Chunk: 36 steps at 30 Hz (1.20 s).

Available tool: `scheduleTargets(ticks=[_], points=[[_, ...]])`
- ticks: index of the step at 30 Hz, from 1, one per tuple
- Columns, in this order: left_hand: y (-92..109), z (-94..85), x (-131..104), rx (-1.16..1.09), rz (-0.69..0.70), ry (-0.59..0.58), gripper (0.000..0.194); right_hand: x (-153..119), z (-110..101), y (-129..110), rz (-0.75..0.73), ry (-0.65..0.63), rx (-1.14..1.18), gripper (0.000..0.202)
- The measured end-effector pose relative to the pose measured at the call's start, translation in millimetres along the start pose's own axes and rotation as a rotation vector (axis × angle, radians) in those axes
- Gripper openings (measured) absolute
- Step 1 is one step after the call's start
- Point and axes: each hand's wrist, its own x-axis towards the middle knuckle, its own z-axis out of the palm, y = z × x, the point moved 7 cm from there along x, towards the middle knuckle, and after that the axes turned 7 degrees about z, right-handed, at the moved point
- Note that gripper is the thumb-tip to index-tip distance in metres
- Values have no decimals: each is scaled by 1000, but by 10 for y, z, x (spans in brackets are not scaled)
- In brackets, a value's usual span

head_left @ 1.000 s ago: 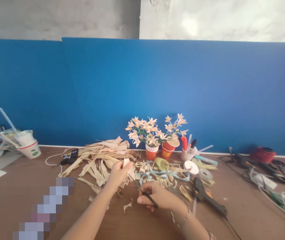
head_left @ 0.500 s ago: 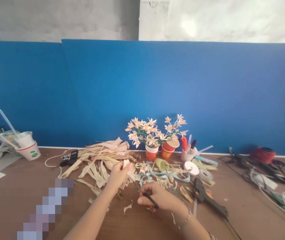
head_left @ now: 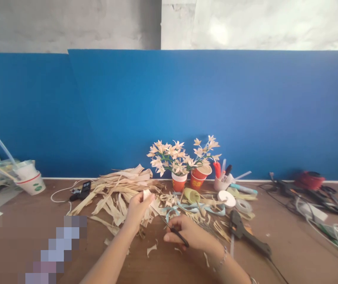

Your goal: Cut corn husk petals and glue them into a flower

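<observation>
A small, pale cream piece of dried husk (head_left: 147,193) stands up at the fingertips of the left hand (head_left: 137,206), which pinches it between thumb and fingers; most of its outline is hidden, so its long axis cannot be told. The right hand (head_left: 188,232) is curled round the handle of slim black-handled metal scissors (head_left: 176,232), the husk piece lying at its ten o'clock. Their long axis runs from handles at about five o'clock to tips near eleven, aimed just below the left fingertips; whether the blades touch the husk cannot be made out. Curled cream scraps (head_left: 152,249) lie at the left hand's five o'clock on the brown counter (head_left: 299,256). A heap of long beige husk strips (head_left: 124,179) spreads at its eleven, cream flowers in a red-and-white paper cup (head_left: 179,183) at one, and a black glue gun (head_left: 247,233) at the right hand's three.
</observation>
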Motion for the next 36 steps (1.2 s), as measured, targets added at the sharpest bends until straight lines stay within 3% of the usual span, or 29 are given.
scheduleTargets(ticks=[10, 21, 36], points=[[36, -28, -22, 31, 11, 49, 32, -2, -19, -4, 6, 14, -5, 44], [34, 1, -1, 79, 21, -22, 29, -31, -3, -51, 10, 12, -58, 42], [-44, -36, -13, -36, 11, 71, 35, 5, -57, -17, -36, 68, -35, 42]])
